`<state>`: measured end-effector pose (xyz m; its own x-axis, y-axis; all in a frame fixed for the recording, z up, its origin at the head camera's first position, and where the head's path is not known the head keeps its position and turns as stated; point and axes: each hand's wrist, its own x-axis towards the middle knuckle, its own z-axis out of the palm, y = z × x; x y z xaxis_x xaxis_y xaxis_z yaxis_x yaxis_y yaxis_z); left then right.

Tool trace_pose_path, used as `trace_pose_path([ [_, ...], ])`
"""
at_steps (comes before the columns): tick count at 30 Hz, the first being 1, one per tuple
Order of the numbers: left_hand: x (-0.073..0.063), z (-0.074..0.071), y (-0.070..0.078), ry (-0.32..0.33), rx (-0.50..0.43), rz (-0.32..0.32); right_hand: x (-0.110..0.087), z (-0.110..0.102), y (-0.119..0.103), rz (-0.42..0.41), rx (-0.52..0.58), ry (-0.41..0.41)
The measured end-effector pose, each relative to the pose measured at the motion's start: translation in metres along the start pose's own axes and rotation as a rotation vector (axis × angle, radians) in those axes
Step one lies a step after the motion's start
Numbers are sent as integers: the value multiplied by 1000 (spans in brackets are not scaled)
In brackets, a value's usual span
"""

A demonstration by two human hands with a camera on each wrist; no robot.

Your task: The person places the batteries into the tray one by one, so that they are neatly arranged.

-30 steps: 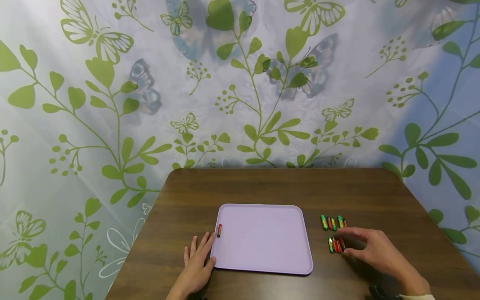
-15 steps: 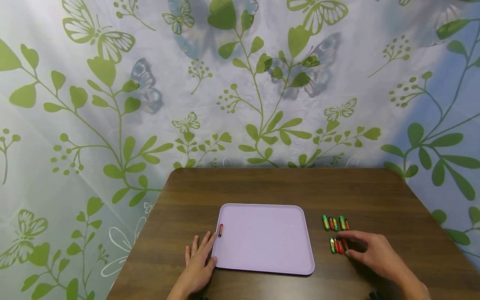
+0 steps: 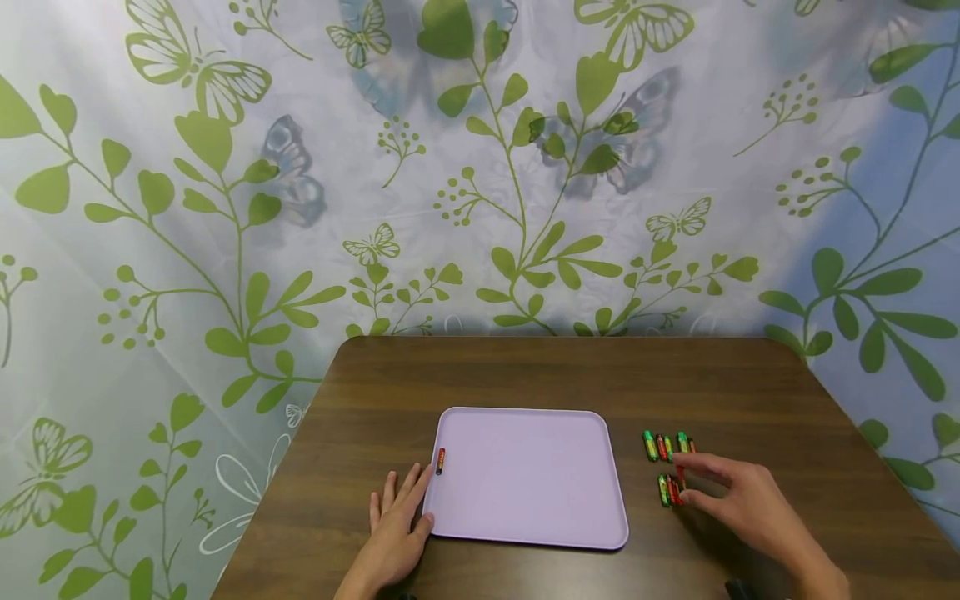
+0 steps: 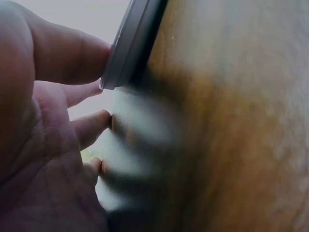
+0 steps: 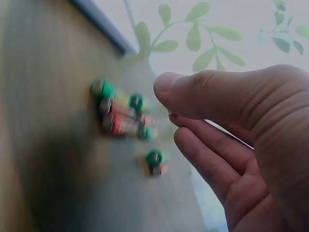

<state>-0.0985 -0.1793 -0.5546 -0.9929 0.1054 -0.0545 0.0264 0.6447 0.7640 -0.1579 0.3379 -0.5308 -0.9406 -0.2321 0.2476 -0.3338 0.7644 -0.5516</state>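
Right hand (image 3: 738, 496) pinching a red battery (image 3: 681, 477)

The right hand is holding it between thumb and finger, at the right of the worktop (image 3: 525, 367) beside the near batteries (image 3: 672, 491). The right wrist view is mostly hiding the contact. A light, level pinch should avoid rolling the neighbours. The left hand (image 3: 393, 533), fingers spread, is touching the tray (image 3: 532, 483) at its left edge. The held battery is showing slim and red; the far batteries (image 3: 661, 447) are showing green and red.

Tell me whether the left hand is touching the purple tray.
Touching. The left wrist view shows the left hand with its thumb against the rim of the purple tray.
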Motion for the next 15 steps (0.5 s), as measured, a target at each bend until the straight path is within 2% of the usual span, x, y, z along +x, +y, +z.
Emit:
trace_pose_path([
  [5,0,0,0,3,-1,2,13,8,-17,-73,93,47],
  [9,0,0,-1,4,2,0,24,17,-33,-118,175,50],
  [15,0,0,-1,7,4,8,45,36,-60,-123,195,50],
])
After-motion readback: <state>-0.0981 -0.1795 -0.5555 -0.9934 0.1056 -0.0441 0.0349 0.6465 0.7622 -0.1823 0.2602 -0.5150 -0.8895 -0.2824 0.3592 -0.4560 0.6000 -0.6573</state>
